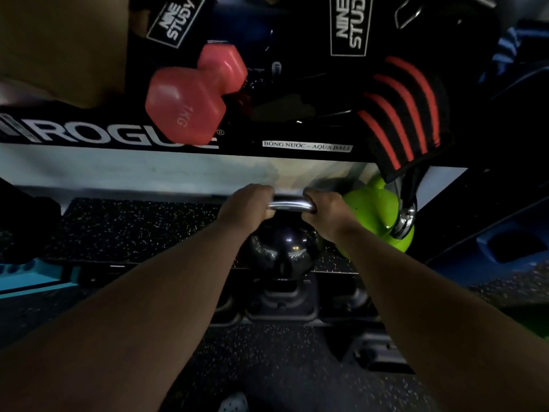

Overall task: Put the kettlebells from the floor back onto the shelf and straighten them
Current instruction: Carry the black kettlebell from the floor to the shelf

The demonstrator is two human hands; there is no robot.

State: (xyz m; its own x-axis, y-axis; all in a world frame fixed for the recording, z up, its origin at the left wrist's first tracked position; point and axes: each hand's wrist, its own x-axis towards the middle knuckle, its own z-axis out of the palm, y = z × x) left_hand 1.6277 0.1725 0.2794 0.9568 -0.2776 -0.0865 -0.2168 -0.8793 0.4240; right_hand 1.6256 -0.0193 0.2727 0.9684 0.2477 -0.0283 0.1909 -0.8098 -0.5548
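Note:
A glossy black kettlebell with a chrome handle hangs at the front edge of the low shelf, which has a speckled rubber mat. My left hand grips the left end of the handle and my right hand grips the right end. Just to the right stands a lime green kettlebell with a chrome handle on the same shelf, close beside my right hand.
Above, an upper shelf with a ROGUE rail holds a pink 1 kg dumbbell, black bags and a black wrap with red stripes hanging over the edge. A teal object lies lower left. Dark weights sit below the shelf.

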